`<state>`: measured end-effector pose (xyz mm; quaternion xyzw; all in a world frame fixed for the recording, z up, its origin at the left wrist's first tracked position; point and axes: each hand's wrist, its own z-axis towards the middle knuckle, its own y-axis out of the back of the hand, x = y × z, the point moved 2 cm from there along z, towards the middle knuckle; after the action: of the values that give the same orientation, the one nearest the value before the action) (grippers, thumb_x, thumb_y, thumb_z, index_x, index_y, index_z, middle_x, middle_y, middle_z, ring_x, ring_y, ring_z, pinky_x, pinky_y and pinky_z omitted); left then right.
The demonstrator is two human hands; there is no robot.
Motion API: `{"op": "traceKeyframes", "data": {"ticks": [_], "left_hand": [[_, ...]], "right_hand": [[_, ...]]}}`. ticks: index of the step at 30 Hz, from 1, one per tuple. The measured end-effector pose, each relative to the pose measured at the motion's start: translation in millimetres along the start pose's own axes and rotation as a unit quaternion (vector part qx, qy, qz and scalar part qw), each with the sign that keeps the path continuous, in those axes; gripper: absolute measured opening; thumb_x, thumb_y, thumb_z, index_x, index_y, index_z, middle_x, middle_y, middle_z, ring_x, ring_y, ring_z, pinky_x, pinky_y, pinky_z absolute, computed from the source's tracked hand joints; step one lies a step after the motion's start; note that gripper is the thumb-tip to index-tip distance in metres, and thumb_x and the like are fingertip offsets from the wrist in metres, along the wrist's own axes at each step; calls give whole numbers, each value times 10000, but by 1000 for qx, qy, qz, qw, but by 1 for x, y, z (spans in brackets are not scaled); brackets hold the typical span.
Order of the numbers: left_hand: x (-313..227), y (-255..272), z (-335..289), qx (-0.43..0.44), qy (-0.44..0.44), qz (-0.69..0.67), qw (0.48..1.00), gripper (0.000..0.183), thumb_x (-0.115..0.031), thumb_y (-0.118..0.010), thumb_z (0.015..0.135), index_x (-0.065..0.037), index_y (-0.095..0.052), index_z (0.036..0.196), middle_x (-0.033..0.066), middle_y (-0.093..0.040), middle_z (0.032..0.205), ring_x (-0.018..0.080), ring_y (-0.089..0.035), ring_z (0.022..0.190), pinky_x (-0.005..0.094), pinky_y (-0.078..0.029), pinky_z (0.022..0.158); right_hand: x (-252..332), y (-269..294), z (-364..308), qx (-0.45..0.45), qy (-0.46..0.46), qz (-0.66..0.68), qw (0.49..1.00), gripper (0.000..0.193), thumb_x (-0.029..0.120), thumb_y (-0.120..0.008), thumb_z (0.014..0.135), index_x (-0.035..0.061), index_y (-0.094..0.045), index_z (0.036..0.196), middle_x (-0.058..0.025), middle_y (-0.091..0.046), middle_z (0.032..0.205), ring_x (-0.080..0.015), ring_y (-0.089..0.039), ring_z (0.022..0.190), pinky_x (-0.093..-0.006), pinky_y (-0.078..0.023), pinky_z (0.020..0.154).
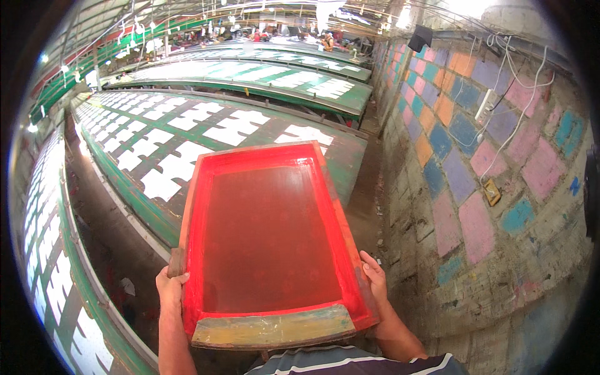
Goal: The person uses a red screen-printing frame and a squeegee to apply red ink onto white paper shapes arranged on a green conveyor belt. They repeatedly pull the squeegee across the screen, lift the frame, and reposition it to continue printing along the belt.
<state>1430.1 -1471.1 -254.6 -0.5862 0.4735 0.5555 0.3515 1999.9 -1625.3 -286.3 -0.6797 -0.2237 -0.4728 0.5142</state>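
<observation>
Left hand point(170, 289), right hand point(376, 280): grip closed on sides of red-rimmed screen point(269, 240) | aloft, not set down | counter point(342, 165) beyond grip: white pieces point(236, 128) laid out, seemingly unmarked

The left hand point(171, 286) and the right hand point(373, 275) hold a red-edged framed screen point(269, 237) between them, one at each long side; a small dark wooden block point(177, 262) sits at the frame's edge, touching the left hand; a yellowish wooden strip point(275, 330) crosses the end nearest the body, just below both hands, with a striped shirt point(350, 361) behind it; beyond the hands stretches a long green table point(337, 164) bearing rows of white cut-out shapes point(161, 182); another such table runs left of the left hand; right of the right hand rises a block wall point(431, 306) with painted patches, a yellow box point(492, 192) and a white power strip point(485, 106).
</observation>
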Motion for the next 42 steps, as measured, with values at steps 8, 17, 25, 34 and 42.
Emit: {"op": "traceKeyframes", "data": {"ticks": [8, 17, 25, 34, 42], "left_hand": [[-4, -1, -116, -101, -24, -26, 994, 388, 81, -805, 833, 52, -763, 1217, 86, -794, 1126, 207, -749, 997, 352, -567, 962], [13, -25, -294, -225, -44, 14, 973, 668, 103, -798, 795, 52, -706, 1455, 104, -779, 1322, 224, -744, 1199, 365, -533, 1112], [12, -2, -425, -337, -8, 51, 940, 755, 127, -802, 756, 59, -686, 1499, 129, -781, 1362, 240, -746, 1234, 363, -537, 1122], [22, 23, -518, -427, 5, 29, 904, 729, 81, -826, 757, 26, -716, 1475, 113, -802, 1301, 247, -756, 1171, 366, -548, 1078], [48, 89, -588, -472, 28, -9, 881, 725, 110, -810, 774, 19, -710, 1486, 125, -787, 1349, 236, -746, 1216, 369, -551, 1085]], "right_hand": [[8, 61, 45, 134, -3, 11, 991, 639, 93, -648, 1032, -73, -519, 1635, -211, -690, 1518, -293, -688, 1359, -430, -522, 1182], [23, 129, 62, 248, -81, 75, 962, 604, 93, -635, 1043, -67, -543, 1618, -204, -679, 1529, -285, -694, 1353, -415, -530, 1170], [-6, 118, 54, 346, -139, 79, 925, 550, 76, -606, 1068, -64, -560, 1598, -210, -678, 1541, -272, -700, 1354, -413, -547, 1162], [-12, 66, 18, 405, -190, 66, 892, 540, 69, -570, 1064, -91, -548, 1580, -236, -679, 1528, -299, -716, 1348, -451, -564, 1179], [-33, 6, -52, 450, -242, 49, 858, 565, 125, -550, 1094, -98, -512, 1611, -244, -648, 1562, -305, -675, 1402, -458, -540, 1210]]}}
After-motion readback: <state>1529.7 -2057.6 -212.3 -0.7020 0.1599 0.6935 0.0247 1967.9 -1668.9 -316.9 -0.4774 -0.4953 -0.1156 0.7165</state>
